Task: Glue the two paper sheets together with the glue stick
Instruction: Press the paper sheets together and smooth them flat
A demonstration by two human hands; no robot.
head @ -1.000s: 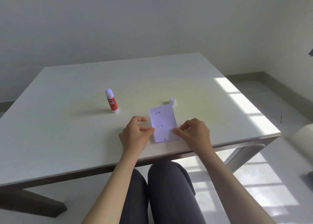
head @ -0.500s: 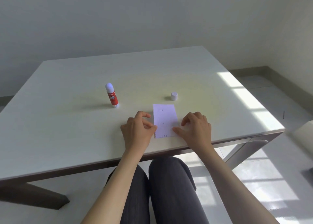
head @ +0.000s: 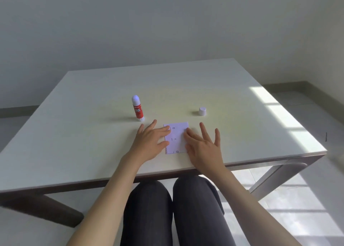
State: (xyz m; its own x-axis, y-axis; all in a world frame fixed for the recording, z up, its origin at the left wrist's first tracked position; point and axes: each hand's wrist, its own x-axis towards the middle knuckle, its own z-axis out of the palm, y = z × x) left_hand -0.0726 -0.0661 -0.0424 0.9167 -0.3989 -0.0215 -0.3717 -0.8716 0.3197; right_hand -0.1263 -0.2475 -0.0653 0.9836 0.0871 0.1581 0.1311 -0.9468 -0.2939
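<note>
Stacked paper sheets (head: 176,138) flat on table (head: 93,143); left hand (head: 149,143), right hand (head: 202,147) open, pressing edges. Glue stick (head: 137,108) uncapped, cap (head: 202,111) apart. Judged: bonding near done, recapping left.

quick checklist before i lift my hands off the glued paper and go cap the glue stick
1. Paper flat on the table: ok.
2. Both hands pressing: ok, left hand fingers on its left edge, right hand fingers on its right edge, both open.
3. Two sheets aligned: cannot tell, only one sheet face shows.
4. Glue stick upright, clear of the hands: ok.
5. Glue stick capped: not ok, tip bare.
6. Cap findable: ok, standing on the table behind the right hand.
</note>
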